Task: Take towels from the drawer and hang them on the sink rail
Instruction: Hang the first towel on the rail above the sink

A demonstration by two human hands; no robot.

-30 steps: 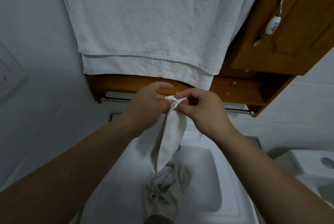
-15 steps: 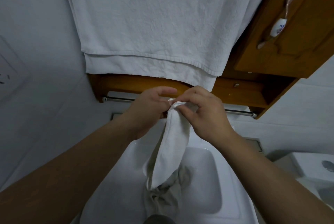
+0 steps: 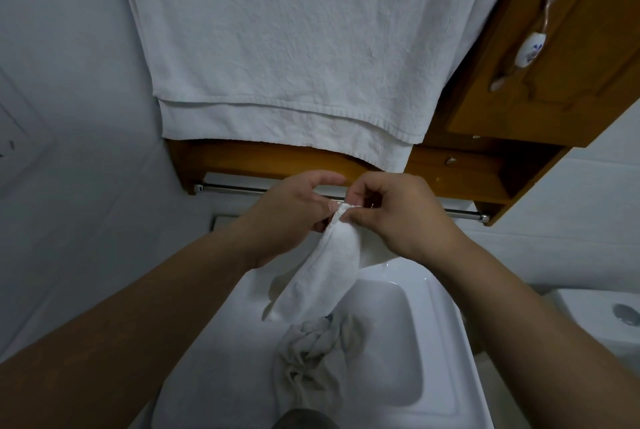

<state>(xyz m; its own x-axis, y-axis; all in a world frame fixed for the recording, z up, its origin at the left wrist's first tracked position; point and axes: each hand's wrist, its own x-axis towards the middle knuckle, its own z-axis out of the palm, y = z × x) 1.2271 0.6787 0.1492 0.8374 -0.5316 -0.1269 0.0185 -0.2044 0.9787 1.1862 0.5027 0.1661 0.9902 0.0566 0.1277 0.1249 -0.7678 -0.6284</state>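
A small white towel (image 3: 322,273) hangs bunched from my two hands above the white sink (image 3: 433,342). My left hand (image 3: 294,210) and my right hand (image 3: 398,217) both pinch its top edge, close together, just in front of the chrome rail (image 3: 235,189) under the wooden cabinet. The towel's lower end dangles over a crumpled grey cloth (image 3: 315,352) lying in the basin. A large white towel (image 3: 294,48) hangs flat above the rail and covers the cabinet front.
A wooden cabinet door (image 3: 561,58) with a white ceramic handle (image 3: 530,51) stands open at the upper right. A white toilet tank (image 3: 606,321) sits at the right edge. White wall fills the left side.
The small towel has been lifted higher, so its lower end now hangs clear above the grey cloth. Both hands stay pinched on its top edge by the rail.
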